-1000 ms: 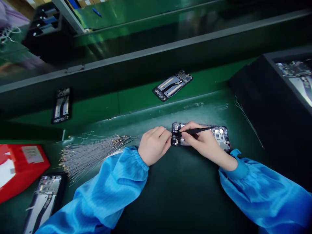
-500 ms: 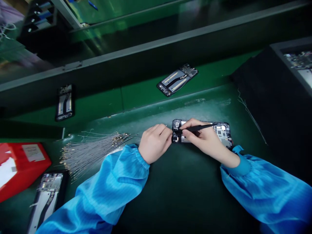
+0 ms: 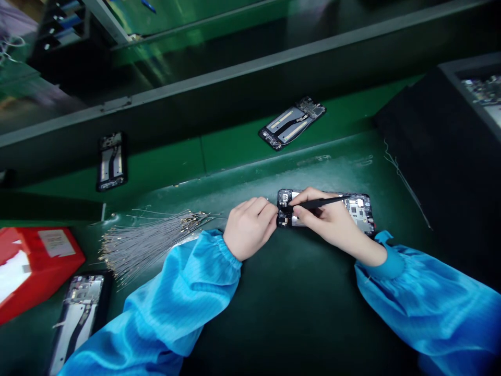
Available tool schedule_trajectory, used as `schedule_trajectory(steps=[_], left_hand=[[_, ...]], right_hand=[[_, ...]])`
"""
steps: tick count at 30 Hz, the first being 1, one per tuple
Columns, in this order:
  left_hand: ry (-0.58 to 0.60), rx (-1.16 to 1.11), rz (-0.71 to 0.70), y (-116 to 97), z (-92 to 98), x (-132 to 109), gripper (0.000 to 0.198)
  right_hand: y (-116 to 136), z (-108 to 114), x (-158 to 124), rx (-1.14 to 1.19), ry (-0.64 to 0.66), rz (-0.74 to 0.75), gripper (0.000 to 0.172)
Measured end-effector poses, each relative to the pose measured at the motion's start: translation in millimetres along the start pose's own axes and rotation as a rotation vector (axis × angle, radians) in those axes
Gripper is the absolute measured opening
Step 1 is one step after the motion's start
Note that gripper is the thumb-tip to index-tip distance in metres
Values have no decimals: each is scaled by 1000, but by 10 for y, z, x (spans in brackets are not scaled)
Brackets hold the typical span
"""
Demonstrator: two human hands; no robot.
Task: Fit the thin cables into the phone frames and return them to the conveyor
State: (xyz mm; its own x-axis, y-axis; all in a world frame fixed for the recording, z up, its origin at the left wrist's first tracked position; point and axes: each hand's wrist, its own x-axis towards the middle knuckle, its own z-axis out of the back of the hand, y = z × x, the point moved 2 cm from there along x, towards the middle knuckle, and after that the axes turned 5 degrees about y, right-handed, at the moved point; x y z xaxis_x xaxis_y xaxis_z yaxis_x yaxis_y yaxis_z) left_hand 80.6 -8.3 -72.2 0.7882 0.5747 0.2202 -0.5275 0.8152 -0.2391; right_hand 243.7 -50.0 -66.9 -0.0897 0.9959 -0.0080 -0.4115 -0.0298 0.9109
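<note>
At eight o'clock in the view lies a partly hidden phone (image 3: pixel 75 317), its inner parts exposed. Thin grey cables (image 3: pixel 143 243) fan across the green surface (image 3: pixel 282 297) at the left hand's nine o'clock. The left hand (image 3: pixel 248 228) meets the nine-o'clock end of the opened smartphone (image 3: pixel 359 211), which lies at that hand's three o'clock; whether its grip holds anything, I cannot tell. Over the smartphone's middle, the right hand (image 3: pixel 334 224) has its grip pinched on black tweezers (image 3: pixel 313 203), slim end toward three o'clock.
</note>
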Motion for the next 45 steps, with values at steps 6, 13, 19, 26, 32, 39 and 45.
schedule_trajectory(steps=[6,13,19,26,32,39,45], left_hand=[[-7,17,-10,-2,5,4,18],[0,15,-15,1,-4,-4,17],[9,16,-22,2,5,5,17],[46,8,-6,-9,5,11,16],[150,-4,-20,130,108,2,16],[213,104,-425,-101,172,-26,15],[232,105,-420,-237,165,-62,18]], right_hand=[[7,-3,4,-41,24,23,8],[14,-5,12,-83,16,53,8],[81,-1,-26,-139,62,245,8],[149,-64,0,-259,177,280,9],[15,300,-315,-286,-158,185,5],[-264,755,-703,-691,-400,-94,14],[-79,389,-567,-238,-154,40,7]])
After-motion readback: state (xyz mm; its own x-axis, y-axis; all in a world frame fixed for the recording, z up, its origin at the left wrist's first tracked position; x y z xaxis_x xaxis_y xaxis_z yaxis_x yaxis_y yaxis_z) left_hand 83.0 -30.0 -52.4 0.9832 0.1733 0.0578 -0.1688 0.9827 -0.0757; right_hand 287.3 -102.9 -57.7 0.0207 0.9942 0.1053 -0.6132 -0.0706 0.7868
